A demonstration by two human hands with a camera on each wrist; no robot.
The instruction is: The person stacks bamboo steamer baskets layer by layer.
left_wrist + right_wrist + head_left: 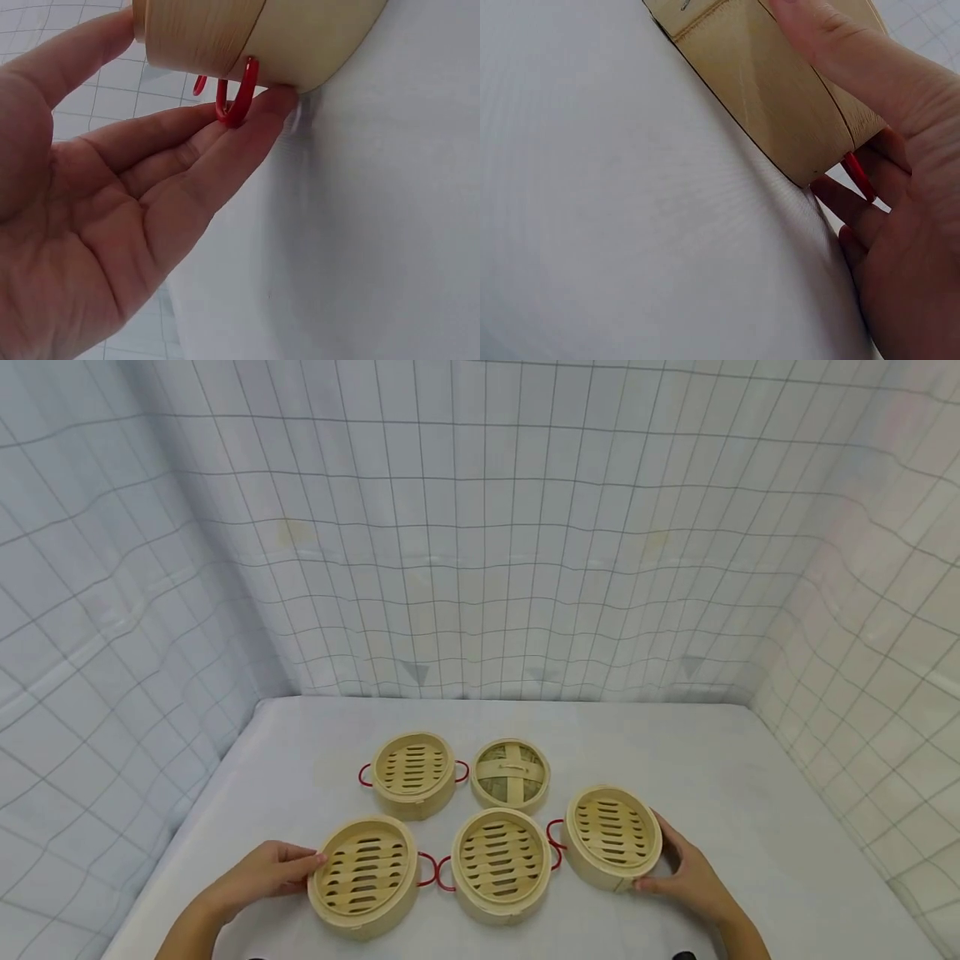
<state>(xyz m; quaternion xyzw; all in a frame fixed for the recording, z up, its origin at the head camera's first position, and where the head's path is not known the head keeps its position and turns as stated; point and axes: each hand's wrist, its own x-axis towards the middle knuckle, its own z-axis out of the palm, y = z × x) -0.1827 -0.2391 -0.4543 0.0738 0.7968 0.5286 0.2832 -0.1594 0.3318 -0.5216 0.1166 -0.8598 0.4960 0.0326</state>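
Steamer baskets, four, and one lid, all pale and set on a white desk.

Left basket: front row, at the person's left. Left hand grips its outer side, thumb on the rim, fingers against the lower wall. Outer handle, a red loop, lies against these fingers. Inner handle, likewise red, points toward the middle basket.

Middle basket: front row, between the left and right baskets, slatted floor facing up. Red handles at both sides; the one on the left meets or nearly meets the left basket's inner handle, which of the two cannot be told.

Right basket: at the person's right, a little farther back than the middle one. Right hand grips its outer side, thumb on the near wall, remaining fingers curled round behind. Outer red handle sits between wall and palm.

Rear basket: behind the left and middle baskets, a red handle on each side, slats uppermost.

Lid: just right of the rear basket, behind the middle one; woven top up, crossed straps, small loop at centre.

Surround: white cloth with dark grid lines, behind and at both sides.
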